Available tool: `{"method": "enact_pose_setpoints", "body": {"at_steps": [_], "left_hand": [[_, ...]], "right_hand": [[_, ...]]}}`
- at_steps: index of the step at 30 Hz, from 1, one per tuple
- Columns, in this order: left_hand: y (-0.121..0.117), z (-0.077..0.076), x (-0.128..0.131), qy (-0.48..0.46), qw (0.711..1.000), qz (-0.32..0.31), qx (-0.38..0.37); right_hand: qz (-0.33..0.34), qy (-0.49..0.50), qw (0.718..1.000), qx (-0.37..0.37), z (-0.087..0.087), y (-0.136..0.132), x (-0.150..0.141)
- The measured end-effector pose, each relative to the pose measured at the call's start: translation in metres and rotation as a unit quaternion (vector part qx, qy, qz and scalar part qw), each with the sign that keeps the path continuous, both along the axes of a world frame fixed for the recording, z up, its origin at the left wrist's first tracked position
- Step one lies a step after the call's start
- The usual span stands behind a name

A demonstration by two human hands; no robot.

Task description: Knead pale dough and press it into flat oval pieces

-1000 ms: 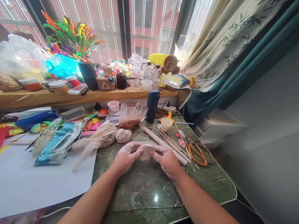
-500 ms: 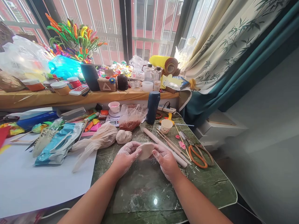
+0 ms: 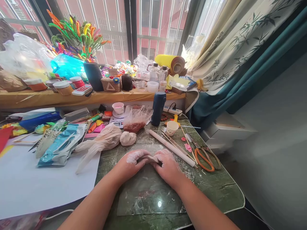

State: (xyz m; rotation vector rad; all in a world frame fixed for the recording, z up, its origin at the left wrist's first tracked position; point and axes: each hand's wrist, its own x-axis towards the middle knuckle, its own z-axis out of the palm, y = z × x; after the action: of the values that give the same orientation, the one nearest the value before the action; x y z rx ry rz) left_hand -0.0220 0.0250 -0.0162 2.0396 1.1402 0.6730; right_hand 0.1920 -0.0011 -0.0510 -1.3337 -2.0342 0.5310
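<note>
A flat piece of pale clay (image 3: 151,158) is pinched between my two hands, bent into a slight arch above a clear plastic sheet (image 3: 141,198). My left hand (image 3: 133,163) grips its left end, white powder over the knuckles. On the right end, my right hand (image 3: 168,164) has its thumb below and fingers over the top. Much of the clay is hidden by the fingers. Just beyond my left hand lies a rounded lump of clay (image 3: 128,138). To the right of my hands a pale rolling pin (image 3: 172,148) rests diagonally on the green table (image 3: 211,191).
Orange-handled scissors (image 3: 203,159), thin sticks and a paper cup (image 3: 172,127) lie at the right. A dark blue bottle (image 3: 158,109) stands behind. At left are a crumpled plastic bag (image 3: 103,140), a blue-white packet (image 3: 63,145) and white paper (image 3: 59,188).
The clay disc faced me before; now it is tipped flatter and bent. Both hands have lowered slightly and turned over, with their backs facing up.
</note>
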Motion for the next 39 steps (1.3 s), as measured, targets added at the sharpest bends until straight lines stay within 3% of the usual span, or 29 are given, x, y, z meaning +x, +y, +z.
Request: {"method": "enact_pose_setpoints", "body": {"at_steps": [5, 11, 18, 22, 26, 32, 39], "left_hand": [[0.000, -0.003, -0.002, 0.032, 0.999, -0.004, 0.023], [-0.002, -0.001, 0.002, -0.046, 0.997, 0.042, -0.043], [-0.001, 0.000, 0.008, -0.132, 0.980, 0.066, -0.136], [-0.003, 0.002, 0.010, -0.149, 0.971, 0.082, -0.169], [-0.010, 0.000, 0.015, -0.158, 0.978, 0.060, -0.122], [-0.012, -0.004, 0.021, -0.061, 0.994, 0.085, 0.004], [-0.010, -0.006, 0.019, -0.074, 0.993, 0.088, 0.015]], "right_hand": [[-0.002, 0.008, 1.000, 0.009, -0.001, -0.002, 0.000], [0.027, 0.148, 0.989, 0.007, 0.011, -0.007, 0.004], [-0.024, 0.285, 0.951, -0.115, 0.006, -0.009, -0.002], [-0.027, 0.321, 0.937, -0.138, 0.008, -0.008, -0.003], [0.003, 0.311, 0.940, -0.141, 0.014, -0.011, -0.005], [0.031, 0.319, 0.934, -0.156, 0.011, -0.013, -0.012], [0.014, 0.186, 0.979, -0.078, 0.010, -0.012, -0.010]]}}
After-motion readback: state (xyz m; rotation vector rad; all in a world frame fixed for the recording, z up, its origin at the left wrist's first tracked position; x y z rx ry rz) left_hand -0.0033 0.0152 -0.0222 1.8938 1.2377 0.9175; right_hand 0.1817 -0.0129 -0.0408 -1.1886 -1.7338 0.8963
